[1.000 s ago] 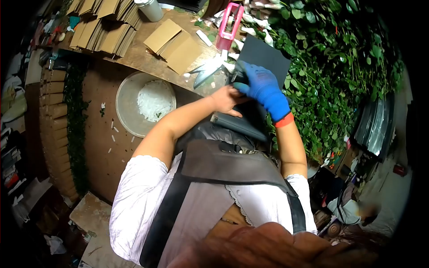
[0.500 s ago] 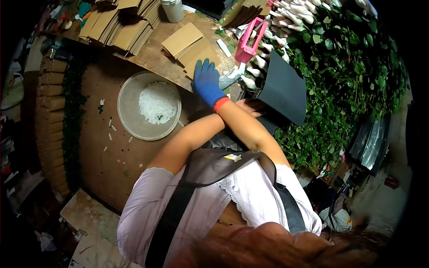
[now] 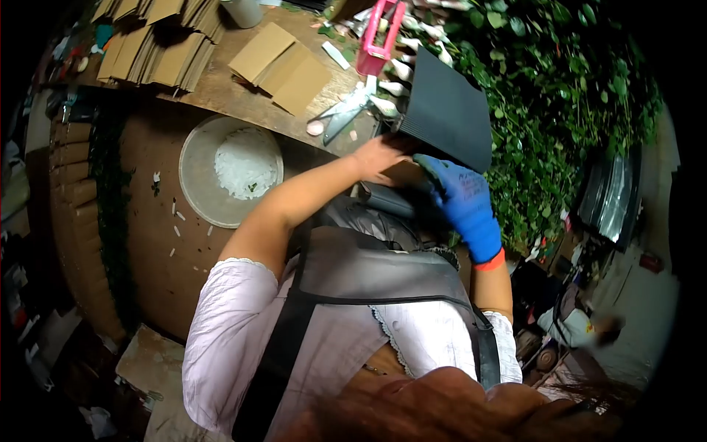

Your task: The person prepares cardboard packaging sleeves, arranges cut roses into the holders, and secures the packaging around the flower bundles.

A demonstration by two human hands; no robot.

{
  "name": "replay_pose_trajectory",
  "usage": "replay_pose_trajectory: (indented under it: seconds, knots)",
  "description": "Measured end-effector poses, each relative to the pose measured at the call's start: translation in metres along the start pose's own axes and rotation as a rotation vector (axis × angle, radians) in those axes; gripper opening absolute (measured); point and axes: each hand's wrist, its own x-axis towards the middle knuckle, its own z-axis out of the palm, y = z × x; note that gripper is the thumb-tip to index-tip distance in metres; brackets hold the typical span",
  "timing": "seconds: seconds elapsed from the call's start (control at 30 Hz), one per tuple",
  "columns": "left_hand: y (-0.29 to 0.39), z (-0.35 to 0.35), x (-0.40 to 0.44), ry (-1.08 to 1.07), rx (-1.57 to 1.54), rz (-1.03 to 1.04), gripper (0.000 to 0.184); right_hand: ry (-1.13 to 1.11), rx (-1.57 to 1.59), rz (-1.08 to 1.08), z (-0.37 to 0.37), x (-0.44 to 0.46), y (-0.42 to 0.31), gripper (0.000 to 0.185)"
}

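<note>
Note black ribbed sheet [image 3: 451, 110] just beyond bare left hand [image 3: 379, 159] and gloved right hand [image 3: 464, 197], near edge slanting left-to-right bodyward; cannot tell either grip's hold, clenched or released

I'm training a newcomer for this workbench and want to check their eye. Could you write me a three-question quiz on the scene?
1. True or false: the left hand wears a blue glove.
2. Fill in the colour: the pieces in the bucket are mostly ____.
3. Of these, which are both hands nearest to?
A) the bucket
B) the stacked brown cardboard
C) the dark ridged sheet

Key:
1. False; it is bare, and the right hand is the gloved one.
2. White.
3. C.
</note>
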Motion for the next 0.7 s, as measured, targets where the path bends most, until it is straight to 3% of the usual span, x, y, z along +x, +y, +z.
replay_pose_trajectory:
  seconds: [0.03,0.07,0.17,0.27,0.4,0.43,0.53,0.57,0.67,0.7]
  knots:
    - [-0.002,0.016,0.001,0.094,0.223,0.069,0.054,-0.011,0.061,0.004,0.018,-0.012,0.022,0.046]
    - [-0.001,0.02,0.003,0.032,0.191,0.044,0.057,-0.02,0.122,0.006,0.039,-0.019,0.039,0.042]
    - [0.008,-0.004,0.007,-0.211,0.141,-0.066,0.058,0.05,1.137,0.452,0.077,-0.017,0.055,0.034]
    - [-0.008,0.023,0.002,0.022,0.11,0.01,0.054,-0.049,1.425,0.581,0.094,-0.011,0.055,0.03]
    - [-0.01,0.021,0.001,0.014,0.266,0.134,0.047,-0.261,0.925,0.616,0.12,-0.001,0.075,0.035]
    - [-0.014,0.023,-0.001,-0.007,0.239,0.122,0.048,-0.277,0.969,0.641,0.133,-0.001,0.082,0.047]
    - [-0.011,0.006,-0.003,-0.15,0.162,0.08,0.051,-0.486,0.778,0.67,0.153,0.01,0.099,0.06]
    - [-0.01,-0.002,-0.005,-0.211,0.138,0.066,0.052,-0.536,0.671,0.636,0.153,0.014,0.101,0.072]
    - [-0.02,-0.02,-0.04,-0.148,0.393,-0.076,0.056,-0.557,0.495,0.573,0.13,0.025,0.086,0.072]
    - [-0.024,-0.029,-0.05,-0.062,0.32,-0.076,0.055,-0.485,0.447,0.526,0.135,0.025,0.087,0.072]
